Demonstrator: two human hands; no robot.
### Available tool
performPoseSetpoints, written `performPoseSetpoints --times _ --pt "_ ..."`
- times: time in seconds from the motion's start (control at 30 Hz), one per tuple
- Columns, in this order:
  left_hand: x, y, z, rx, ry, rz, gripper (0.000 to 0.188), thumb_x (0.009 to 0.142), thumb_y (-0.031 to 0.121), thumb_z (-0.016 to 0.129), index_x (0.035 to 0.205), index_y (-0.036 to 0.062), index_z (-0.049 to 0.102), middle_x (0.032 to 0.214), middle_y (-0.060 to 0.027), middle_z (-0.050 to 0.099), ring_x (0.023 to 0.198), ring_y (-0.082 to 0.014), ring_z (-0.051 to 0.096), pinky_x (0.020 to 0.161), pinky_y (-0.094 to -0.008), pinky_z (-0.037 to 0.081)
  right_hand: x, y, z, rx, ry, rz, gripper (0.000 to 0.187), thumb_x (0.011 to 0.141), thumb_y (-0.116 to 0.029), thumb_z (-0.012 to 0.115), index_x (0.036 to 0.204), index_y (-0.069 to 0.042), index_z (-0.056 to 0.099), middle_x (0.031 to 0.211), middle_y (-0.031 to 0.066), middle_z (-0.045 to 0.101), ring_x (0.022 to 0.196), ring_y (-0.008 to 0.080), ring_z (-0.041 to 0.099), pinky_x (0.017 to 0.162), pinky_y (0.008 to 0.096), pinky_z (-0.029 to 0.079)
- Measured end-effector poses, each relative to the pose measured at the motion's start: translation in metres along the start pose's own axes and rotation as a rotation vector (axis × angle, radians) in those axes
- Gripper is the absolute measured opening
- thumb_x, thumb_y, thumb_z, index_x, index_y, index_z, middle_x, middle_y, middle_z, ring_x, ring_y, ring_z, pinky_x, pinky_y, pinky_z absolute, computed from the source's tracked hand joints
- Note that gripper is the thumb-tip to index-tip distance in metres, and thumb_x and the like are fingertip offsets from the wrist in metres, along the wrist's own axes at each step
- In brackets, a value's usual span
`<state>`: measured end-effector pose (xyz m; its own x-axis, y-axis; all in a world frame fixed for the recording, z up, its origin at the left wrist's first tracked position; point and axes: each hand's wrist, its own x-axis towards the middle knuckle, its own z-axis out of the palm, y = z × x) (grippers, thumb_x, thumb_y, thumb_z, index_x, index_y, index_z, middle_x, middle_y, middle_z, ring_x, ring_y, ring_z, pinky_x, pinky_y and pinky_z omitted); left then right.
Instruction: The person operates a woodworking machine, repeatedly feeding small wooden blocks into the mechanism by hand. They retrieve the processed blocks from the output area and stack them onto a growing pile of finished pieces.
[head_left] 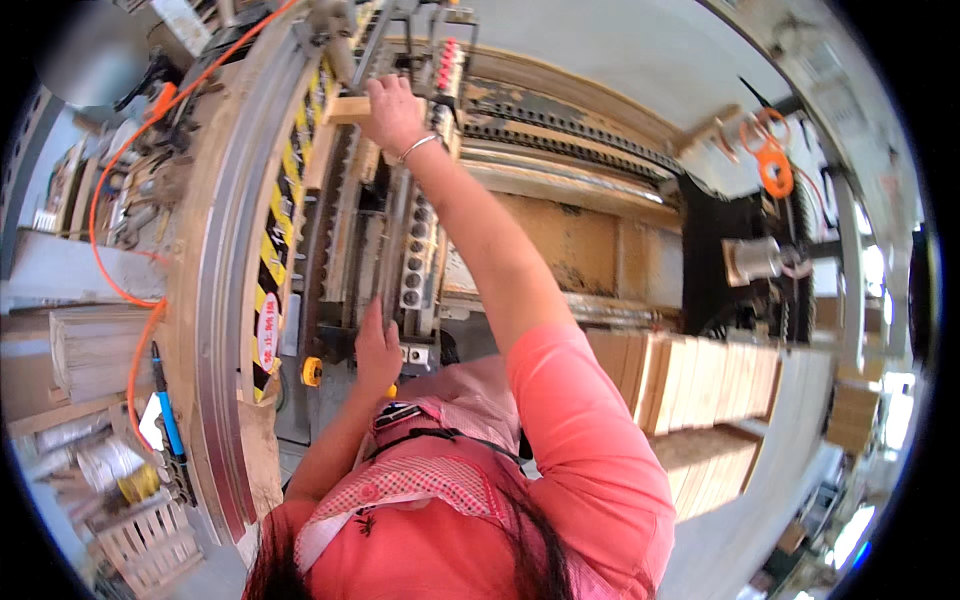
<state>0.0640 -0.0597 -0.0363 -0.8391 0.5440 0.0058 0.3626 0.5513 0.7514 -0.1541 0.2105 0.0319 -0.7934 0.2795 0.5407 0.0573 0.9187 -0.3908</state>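
Observation:
My right arm stretches far forward across a long machine. My right hand [396, 118], a bracelet at its wrist, is closed on the end of a short pale wooden strip [347, 110] that lies crosswise at the machine's far end. Close to my body, my left hand [377, 352] has its fingers stretched out and thumb apart. It is beside the near end of a metal rail [397, 240], and I cannot tell whether it touches it. A row of round dark holes [412, 270] runs along the rail's right side.
A yellow-and-black striped guard [277, 240] borders the machine on the left, beside a long metal track [222, 280]. An orange hose [97, 205] curves further left. Stacked wooden boards [705, 385] stand at the right. A yellow knob [312, 372] is near my left hand.

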Motion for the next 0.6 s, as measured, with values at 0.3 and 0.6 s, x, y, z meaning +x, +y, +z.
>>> performPoseSetpoints --times 0.3,0.6 --pt "0.004 0.007 -0.005 -0.11 0.072 0.182 0.057 0.081 -0.01 0.046 0.135 0.0045 0.036 0.136 -0.0184 0.04 0.128 -0.0338 0.036 0.106 -0.0384 0.029 -0.292 -0.127 -0.181 0.301 0.376 0.352 0.025 0.072 -0.001 0.07 0.095 -0.002 0.062 0.076 0.0114 0.057 0.063 0.0238 0.057 0.056 0.0313 0.047" --pt "0.008 -0.004 0.001 -0.104 0.037 0.216 0.052 0.083 -0.007 0.047 0.132 0.0072 0.04 0.136 -0.0141 0.04 0.129 -0.03 0.036 0.106 -0.0379 0.03 -0.559 -0.165 -0.3 -0.513 0.161 0.865 0.018 0.075 -0.013 0.069 0.091 -0.01 0.062 0.078 0.007 0.058 0.07 0.0249 0.059 0.058 0.0364 0.048"
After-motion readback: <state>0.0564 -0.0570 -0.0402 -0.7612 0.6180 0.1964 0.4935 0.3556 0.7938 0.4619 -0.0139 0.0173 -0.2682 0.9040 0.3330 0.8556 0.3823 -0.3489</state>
